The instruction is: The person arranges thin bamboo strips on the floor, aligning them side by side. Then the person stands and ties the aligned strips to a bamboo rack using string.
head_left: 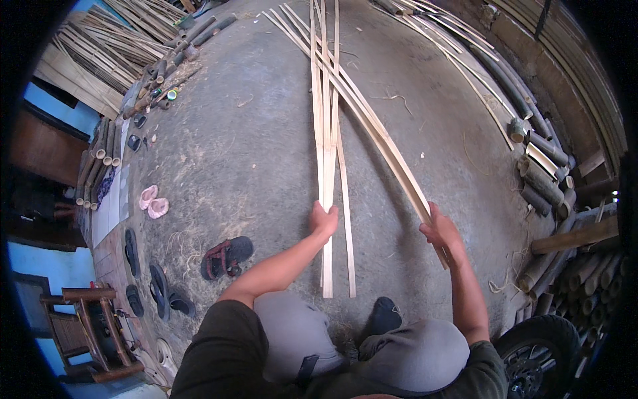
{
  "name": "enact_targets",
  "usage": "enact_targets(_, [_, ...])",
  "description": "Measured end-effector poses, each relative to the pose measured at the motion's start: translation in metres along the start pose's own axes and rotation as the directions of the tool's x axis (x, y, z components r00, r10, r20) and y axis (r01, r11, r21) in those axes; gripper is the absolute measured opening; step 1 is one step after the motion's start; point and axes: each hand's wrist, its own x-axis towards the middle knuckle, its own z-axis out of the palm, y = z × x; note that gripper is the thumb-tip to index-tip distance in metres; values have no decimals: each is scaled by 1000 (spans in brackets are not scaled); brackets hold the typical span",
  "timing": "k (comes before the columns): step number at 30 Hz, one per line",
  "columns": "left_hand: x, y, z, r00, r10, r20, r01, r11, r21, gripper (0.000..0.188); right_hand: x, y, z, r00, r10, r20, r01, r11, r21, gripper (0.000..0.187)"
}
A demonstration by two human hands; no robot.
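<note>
Long pale bamboo strips (327, 153) run away from me over the concrete floor, and my left hand (323, 218) is closed round them near their close ends. Another bundle of bamboo strips (385, 143) slants off to the right, gripped by my right hand (440, 233) a little above its near end. Farther off, the two bundles cross each other. Between my hands a single loose strip (345, 213) lies on the floor, its near end just right of the left bundle. My fingers partly hide how many strips each hand holds.
Bamboo poles (541, 176) and loose strips (475, 80) line the right side; a wheel (539, 356) stands at lower right. Sandals (226, 258), pink slippers (153, 201) and a bamboo chair (93, 332) are on the left. Stacked strips (106, 43) lie at the far left.
</note>
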Motion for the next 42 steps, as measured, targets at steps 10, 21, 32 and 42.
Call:
enact_targets(10, [-27,16,-59,994,113,-5,-113,992,57,42,4,3,24,937,-60,-345,33,996,-84,63])
enact_targets(21, [-26,37,-2,988,120,97,-128,988,82,53,16,71,-19,939,-86,-334,13,976,-215,53])
enact_targets(32, [-21,24,20,961,-51,272,-19,969,248,78,18,122,-6,955,-16,-296,-62,966,-250,55])
enact_targets(42, [-10,7,25,983,117,140,-150,955,255,48,17,121,-10,956,-41,-291,-24,976,-217,57])
